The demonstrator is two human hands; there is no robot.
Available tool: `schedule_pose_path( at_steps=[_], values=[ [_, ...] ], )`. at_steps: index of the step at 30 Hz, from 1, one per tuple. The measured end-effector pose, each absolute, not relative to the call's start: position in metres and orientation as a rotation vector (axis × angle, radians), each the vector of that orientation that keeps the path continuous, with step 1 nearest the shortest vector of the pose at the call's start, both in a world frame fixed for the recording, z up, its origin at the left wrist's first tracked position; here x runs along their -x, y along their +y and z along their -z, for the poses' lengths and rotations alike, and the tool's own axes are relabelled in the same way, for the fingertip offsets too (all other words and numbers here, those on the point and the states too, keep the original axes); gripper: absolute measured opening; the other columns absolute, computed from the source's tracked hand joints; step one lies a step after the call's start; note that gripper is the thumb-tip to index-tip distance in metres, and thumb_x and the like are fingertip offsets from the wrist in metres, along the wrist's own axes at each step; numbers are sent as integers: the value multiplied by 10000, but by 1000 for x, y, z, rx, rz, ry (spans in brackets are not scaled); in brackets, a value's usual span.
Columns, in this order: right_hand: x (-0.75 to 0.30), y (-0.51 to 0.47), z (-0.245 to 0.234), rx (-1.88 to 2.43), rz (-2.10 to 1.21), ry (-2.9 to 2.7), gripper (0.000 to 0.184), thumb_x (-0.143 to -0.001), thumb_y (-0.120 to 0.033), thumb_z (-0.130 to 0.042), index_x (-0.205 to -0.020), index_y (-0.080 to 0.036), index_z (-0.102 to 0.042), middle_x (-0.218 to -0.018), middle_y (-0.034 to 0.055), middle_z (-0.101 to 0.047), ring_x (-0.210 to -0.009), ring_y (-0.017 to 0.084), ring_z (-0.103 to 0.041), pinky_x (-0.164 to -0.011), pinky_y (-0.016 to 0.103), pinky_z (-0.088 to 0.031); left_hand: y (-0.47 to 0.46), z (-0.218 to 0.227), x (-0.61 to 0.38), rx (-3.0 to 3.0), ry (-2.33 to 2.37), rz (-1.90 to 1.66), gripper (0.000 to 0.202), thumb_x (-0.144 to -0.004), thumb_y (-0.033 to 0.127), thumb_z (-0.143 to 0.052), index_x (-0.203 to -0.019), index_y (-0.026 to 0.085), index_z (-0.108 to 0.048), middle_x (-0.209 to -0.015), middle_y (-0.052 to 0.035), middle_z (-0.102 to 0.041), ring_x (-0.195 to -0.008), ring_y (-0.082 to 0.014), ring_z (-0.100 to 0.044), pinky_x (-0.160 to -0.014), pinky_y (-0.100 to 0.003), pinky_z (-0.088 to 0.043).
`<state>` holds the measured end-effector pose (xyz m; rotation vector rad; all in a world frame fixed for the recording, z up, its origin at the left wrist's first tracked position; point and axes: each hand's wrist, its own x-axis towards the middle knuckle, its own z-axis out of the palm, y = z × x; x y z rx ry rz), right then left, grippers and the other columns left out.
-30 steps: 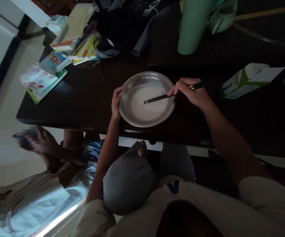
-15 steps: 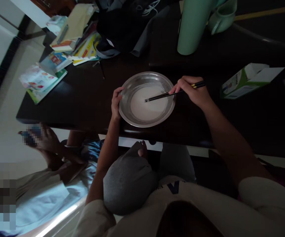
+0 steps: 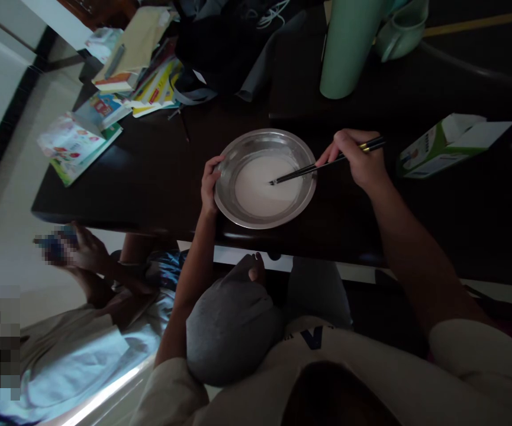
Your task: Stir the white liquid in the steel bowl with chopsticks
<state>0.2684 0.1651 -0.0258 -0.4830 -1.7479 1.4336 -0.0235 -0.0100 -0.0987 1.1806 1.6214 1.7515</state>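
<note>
A round metal bowl [image 3: 229, 201] stands on the dark table, with a pale, milky liquid [image 3: 260, 198] in its bottom. My left hand [image 3: 210, 180] grips the bowl's left rim, fingers over the edge. In my right hand [image 3: 360, 157], at the bowl's right side, is a pair of black chopsticks [image 3: 300, 172] with gold bands near their upper ends. They slant down to the left over the rim, and their tips are at the liquid. My right fingers are closed round the upper part of the chopsticks.
An opened green-and-white carton [image 3: 437, 148] stands to the right. Behind the bowl are a green cylinder [image 3: 348, 53], a small pitcher [image 3: 404, 32] and a black bag [image 3: 220, 53]. Books [image 3: 153, 89] lie at the back left. Another person's hands [image 3: 84, 248] hold a blurred object at the left.
My right hand has moved a little right and up, and the chopstick tips have shifted right across the liquid. My left hand keeps its grip on the bowl.
</note>
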Motion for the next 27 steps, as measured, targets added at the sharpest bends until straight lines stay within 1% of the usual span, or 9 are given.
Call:
schedule_pose_path(
  at_steps=[3, 6, 9, 13, 16, 19, 22, 27],
  values=[
    [-269, 164, 27, 469, -1494, -1761, 523, -893, -611, -597, -524, -240, -606, -579, 13, -681, -574, 176, -666, -667, 367, -564, -10, 98, 23, -1182, 1644, -1758, 389, -871, 573, -576, -1126, 285, -636, -1166, -35, -636, -1163, -263, -594, -994, -390, -488],
    [-266, 158, 27, 445, -1569, -1875, 472, -859, -633, -630, -585, -248, -632, -652, 11, -717, -688, 196, -710, -743, 377, -582, -10, 96, 22, -1187, 1633, -1764, 393, -866, 580, -579, -1115, 282, -640, -1161, -37, -638, -1156, -270, -598, -986, -397, -493],
    [-264, 158, 27, 441, -1533, -1888, 434, -851, -623, -647, -621, -255, -645, -706, 10, -738, -755, 210, -721, -779, 390, -584, -10, 95, 21, -1186, 1623, -1759, 394, -850, 588, -595, -1102, 290, -646, -1158, -32, -644, -1143, -272, -604, -975, -398, -502],
    [-268, 165, 26, 499, -1485, -1770, 482, -877, -619, -617, -570, -247, -624, -635, 21, -706, -668, 204, -703, -736, 392, -575, -10, 96, 22, -1186, 1650, -1754, 399, -854, 588, -589, -1108, 286, -643, -1165, -36, -645, -1157, -273, -599, -987, -398, -495],
    [-268, 163, 27, 479, -1545, -1772, 520, -884, -629, -599, -548, -233, -619, -615, 28, -698, -622, 189, -691, -720, 377, -564, -10, 97, 23, -1186, 1654, -1753, 401, -858, 581, -585, -1118, 281, -640, -1175, -37, -640, -1169, -274, -593, -999, -398, -486],
    [-266, 159, 27, 446, -1582, -1857, 488, -855, -649, -625, -593, -237, -644, -674, 24, -731, -703, 202, -713, -753, 379, -569, -10, 97, 24, -1188, 1644, -1756, 404, -851, 577, -595, -1119, 277, -639, -1180, -35, -635, -1173, -275, -590, -1004, -397, -482],
    [-265, 160, 27, 475, -1527, -1854, 453, -840, -643, -647, -611, -253, -647, -691, 15, -733, -749, 215, -719, -774, 394, -573, -9, 96, 23, -1190, 1653, -1753, 390, -858, 572, -590, -1110, 279, -636, -1171, -35, -636, -1176, -277, -589, -1000, -399, -486],
    [-269, 169, 30, 494, -1462, -1766, 513, -890, -625, -594, -540, -251, -614, -604, 23, -688, -608, 195, -676, -712, 409, -579, -9, 97, 22, -1199, 1658, -1747, 385, -864, 581, -589, -1106, 284, -627, -1163, -34, -642, -1191, -280, -588, -981, -403, -494]
  ],
)
